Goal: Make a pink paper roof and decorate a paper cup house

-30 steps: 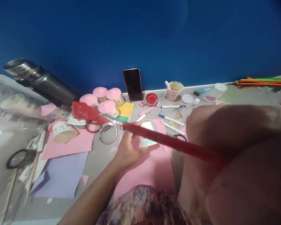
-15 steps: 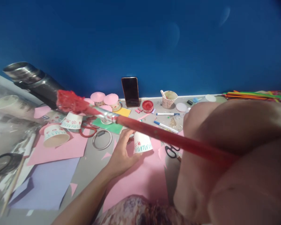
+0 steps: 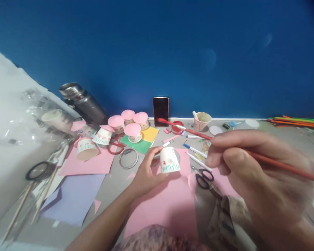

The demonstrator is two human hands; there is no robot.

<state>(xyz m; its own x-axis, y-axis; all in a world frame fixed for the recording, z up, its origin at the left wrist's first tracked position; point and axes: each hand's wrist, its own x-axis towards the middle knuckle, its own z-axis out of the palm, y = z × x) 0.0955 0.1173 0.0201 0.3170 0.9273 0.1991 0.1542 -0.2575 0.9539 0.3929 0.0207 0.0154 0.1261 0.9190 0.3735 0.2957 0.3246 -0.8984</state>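
Note:
My left hand (image 3: 149, 174) grips a white paper cup (image 3: 169, 158), upside down over the pink sheet (image 3: 162, 205). Green zigzag strokes run round its rim, with small red marks above them. Close to the camera on the right, my right hand (image 3: 256, 174) pinches a thin red-handled paintbrush (image 3: 199, 134). The brush points left, and its bristles are coated in red paint. Behind the brush ferrule stands a small round pot of red paint (image 3: 177, 130); I cannot tell whether they touch.
Pink-topped cups (image 3: 133, 130) stand at the left back beside a dark flask (image 3: 86, 104). A phone (image 3: 161, 111) leans on the blue wall. Scissors (image 3: 204, 178), markers (image 3: 195, 149) and a brown-stained cup (image 3: 202, 122) are to the right. Tape (image 3: 40, 170) lies far left.
My right hand and the brush have moved away from the camera, to the right and lower in view. The view has shifted left, and the cup in my left hand appears farther right.

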